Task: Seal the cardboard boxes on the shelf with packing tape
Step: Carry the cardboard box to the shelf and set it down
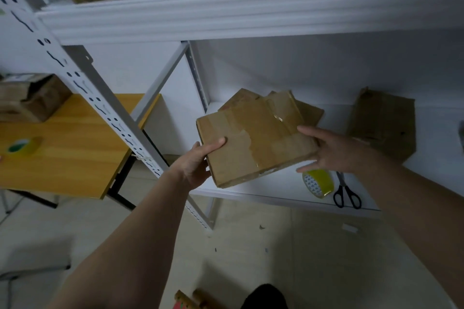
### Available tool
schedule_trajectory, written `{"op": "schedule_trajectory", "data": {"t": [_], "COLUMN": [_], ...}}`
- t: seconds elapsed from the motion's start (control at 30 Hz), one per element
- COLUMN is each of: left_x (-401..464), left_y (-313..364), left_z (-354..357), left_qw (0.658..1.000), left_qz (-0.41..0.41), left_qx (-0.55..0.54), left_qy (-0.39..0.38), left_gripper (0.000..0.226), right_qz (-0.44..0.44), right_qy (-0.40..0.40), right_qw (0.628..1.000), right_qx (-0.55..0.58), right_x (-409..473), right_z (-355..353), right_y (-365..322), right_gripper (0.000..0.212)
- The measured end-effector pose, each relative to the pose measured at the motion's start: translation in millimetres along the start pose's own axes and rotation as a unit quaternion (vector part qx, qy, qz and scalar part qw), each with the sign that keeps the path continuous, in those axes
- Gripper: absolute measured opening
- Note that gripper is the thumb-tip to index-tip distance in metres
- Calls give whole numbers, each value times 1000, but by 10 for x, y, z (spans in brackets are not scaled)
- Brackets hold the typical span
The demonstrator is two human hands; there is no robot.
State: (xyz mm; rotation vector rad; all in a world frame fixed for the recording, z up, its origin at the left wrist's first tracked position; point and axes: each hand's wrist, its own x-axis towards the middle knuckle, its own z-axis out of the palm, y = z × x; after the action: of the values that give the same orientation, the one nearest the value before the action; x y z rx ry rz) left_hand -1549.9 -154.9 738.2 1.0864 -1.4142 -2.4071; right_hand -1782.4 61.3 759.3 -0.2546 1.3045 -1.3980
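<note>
Head: taped cardboard box, tilted.

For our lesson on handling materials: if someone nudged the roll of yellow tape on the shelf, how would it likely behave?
The tape roll seems to stand on its rim, so a nudge would probably roll it, perhaps toward the scissors or the shelf edge. Its hollow core suggests it is light.

We see a brown cardboard box with glossy clear tape, a white shelf, a yellow-green tape roll (white core with a dark triangle pattern), black-handled scissors, an orange-yellow wood-grain table
</note>
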Motion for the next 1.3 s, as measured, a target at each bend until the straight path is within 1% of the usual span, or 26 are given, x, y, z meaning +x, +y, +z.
{"op": "schedule_trajectory", "data": {"t": [0.03,0.13,0.2,0.27,0.33,0.4,0.43,0.53,0.57,0.67,0.73,0.8,0.9,0.97,1.03,1.07,1.17,1.23,1.3], "left_x": [41,133,179,227,261,316,376,608,698,937,1088,1260,1496,1624,1759,1827,2037,2196,2368], "left_y": [19,86,115,163,251,380,449,664,749,936,1007,1050,1082,1057,1014,991,901,792,653], "left_z": [-61,-84,-9,103,227,326,336,325,323,312,298,252,194,172,170,176,173,145,93], "left_qw": [1000,997,993,989,989,992,994,994,993,995,996,996,995,994,994,994,995,995,993], "left_qz": [10,29,37,26,-1,-28,-43,-72,-74,-72,-68,-68,-79,-83,-68,-59,-13,20,48], "left_qx": [8,47,84,117,124,98,76,43,40,-3,-17,-20,-8,15,50,60,80,83,80], "left_qy": [-11,-49,-78,-92,-82,-71,-65,-76,-82,-70,-58,-50,-58,-63,-68,-68,-65,-58,-72], "left_gripper": [116,124,120,111,104,87,85,97,97,85,81,86,98,102,102,101,96,94,95], "right_qz": [19,61,69,44,7,-23,-36,-79,-94,-134,-166,-191,-210,-214,-228,-246,-274,-310,-344], "right_qy": [-14,-41,-22,-10,23,53,70,115,121,147,165,184,221,240,265,274,255,265,258], "right_qw": [1000,997,997,999,999,997,995,984,981,965,955,945,926,923,916,909,913,902,896], "right_qx": [-4,-3,7,21,43,57,68,109,121,171,180,189,222,213,197,193,165,141,114], "right_x": [4,0,-16,-54,-52,9,54,245,331,560,692,818,948,1033,1109,1187,1390,1497,1650], "right_z": [8,45,4,-9,-21,-33,-27,-12,14,174,245,264,219,193,199,136,-28,-129,-274], "right_y": [11,36,48,16,-29,-50,-76,-168,-213,-322,-341,-332,-285,-257,-260,-222,-150,-79,21], "right_gripper": [115,110,106,94,81,74,73,68,65,59,63,68,58,50,39,37,30,23,22]}}
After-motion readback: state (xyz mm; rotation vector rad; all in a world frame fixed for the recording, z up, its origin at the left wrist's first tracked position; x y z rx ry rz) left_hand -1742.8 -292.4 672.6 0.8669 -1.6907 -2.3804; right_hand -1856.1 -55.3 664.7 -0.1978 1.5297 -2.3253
